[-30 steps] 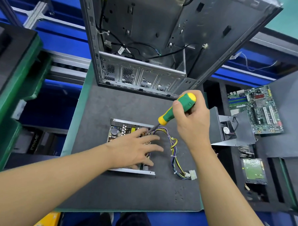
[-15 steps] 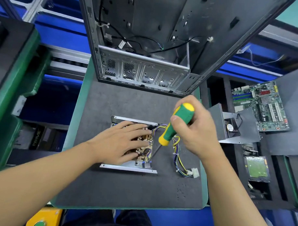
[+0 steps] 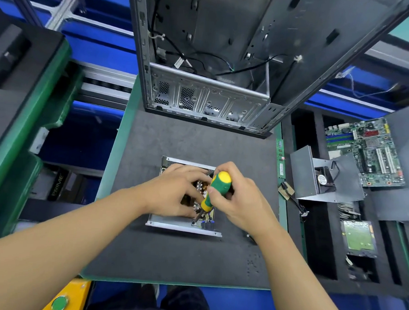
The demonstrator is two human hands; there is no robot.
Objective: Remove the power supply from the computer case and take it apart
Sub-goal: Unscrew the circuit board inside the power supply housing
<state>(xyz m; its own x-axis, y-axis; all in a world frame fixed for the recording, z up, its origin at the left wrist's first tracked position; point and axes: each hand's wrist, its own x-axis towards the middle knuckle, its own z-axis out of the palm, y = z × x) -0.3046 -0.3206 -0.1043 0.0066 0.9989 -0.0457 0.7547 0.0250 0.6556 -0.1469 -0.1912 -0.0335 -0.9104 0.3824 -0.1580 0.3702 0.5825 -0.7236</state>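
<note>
Head view, the only one.

Stripped grey metal power supply (image 3: 184, 227), lid off, circuit board bare. Flat on the dark grey foam mat (image 3: 187, 140) at centre, out of and well apart from the upright silver steel computer case (image 3: 212, 101) at the far edge. Near rail running left to right.

Left hand (image 3: 172, 195) laid on the board from the left, fingers bent over the components, pressing down as a brace. Nothing clasped, so far as shown.

Right hand (image 3: 241, 202) in from the right, wrapped tight round the green-and-yellow plastic-handled screwdriver (image 3: 218, 185). Handle tilted to the far right, shaft slanting down and near-left toward the near right corner of the board, just beside the left fingertips. Tip hidden behind fingers; cannot tell whether seated in a screw.

Judged step: freeing the board from its tray, near right corner screw in hand. Hinges on the tool's long axis standing square over that screw. Right hand nearer and driving, left only steadying.

Off to the right, well apart, in black foam compartments: grey sheet-metal cover with small black fan (image 3: 307, 172), green motherboard (image 3: 366, 151), hard drive with green board up (image 3: 358, 236).
</note>
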